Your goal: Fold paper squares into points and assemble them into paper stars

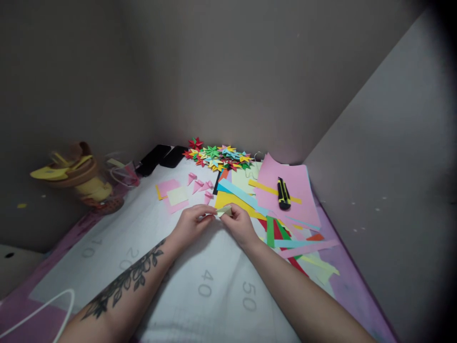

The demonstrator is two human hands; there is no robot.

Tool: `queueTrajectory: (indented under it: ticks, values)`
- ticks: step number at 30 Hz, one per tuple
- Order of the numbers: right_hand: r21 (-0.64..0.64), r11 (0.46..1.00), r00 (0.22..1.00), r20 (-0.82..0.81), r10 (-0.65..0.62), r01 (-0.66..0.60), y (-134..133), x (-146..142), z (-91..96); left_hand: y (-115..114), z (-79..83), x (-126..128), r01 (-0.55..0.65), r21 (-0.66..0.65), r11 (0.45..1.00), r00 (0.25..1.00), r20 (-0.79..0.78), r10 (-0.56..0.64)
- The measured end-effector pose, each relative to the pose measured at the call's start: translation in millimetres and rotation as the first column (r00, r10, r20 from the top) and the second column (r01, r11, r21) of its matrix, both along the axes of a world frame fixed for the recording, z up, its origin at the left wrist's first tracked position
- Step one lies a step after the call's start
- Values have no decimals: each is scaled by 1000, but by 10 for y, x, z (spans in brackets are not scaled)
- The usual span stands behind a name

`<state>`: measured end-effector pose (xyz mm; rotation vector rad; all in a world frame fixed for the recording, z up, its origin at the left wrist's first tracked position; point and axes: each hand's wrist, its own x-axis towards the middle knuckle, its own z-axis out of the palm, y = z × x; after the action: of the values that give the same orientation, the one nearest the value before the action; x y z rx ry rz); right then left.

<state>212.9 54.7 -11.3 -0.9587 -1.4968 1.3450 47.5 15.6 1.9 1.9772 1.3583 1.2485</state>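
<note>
My left hand (193, 223) and my right hand (240, 225) meet over the middle of a white cutting mat (200, 286). Both pinch a small pale yellow folded paper piece (223, 210) between their fingertips. Just beyond the hands lie three small pink folded pieces (200, 184) and a few pink and pale yellow paper squares (173, 195). A heap of finished multicoloured paper stars (218, 157) sits at the far edge by the wall.
Loose coloured sheets and strips (285, 228) spread to the right, with a yellow-black utility knife (283, 193) on a pink sheet. Two dark phones (162, 157) lie at the back left. A jar with yellow scraps (84, 178) stands left. Walls close in behind and right.
</note>
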Motion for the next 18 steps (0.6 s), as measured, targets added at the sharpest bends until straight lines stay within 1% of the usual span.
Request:
queueTrajectory:
  ticks: [2, 5, 8, 10, 14, 18]
  values:
    - [0, 1000, 1000, 3, 10, -10, -2, -2, 8, -2, 11, 5, -36, -27, 999, 999, 2, 36]
    - [5, 1000, 1000, 10, 2, -2, 1, -9, 15, -5, 49, 21, -89, -113, 990, 995, 25, 92]
    - [20, 1000, 1000, 23, -11, 11, 1, -11, 17, -2, 84, 41, -121, -211, 970, 983, 112, 147]
    - [28, 1000, 1000, 17, 3, -4, -2, -8, 15, 2, 95, 55, -124, -248, 961, 971, 167, 168]
    - [20, 999, 999, 0, 48, -48, -3, -1, 1, 1, 88, 74, -111, -259, 959, 969, 187, 163]
    - [27, 999, 999, 13, 34, -34, -6, -1, -11, -11, 61, 82, -67, -241, 968, 986, 134, 101]
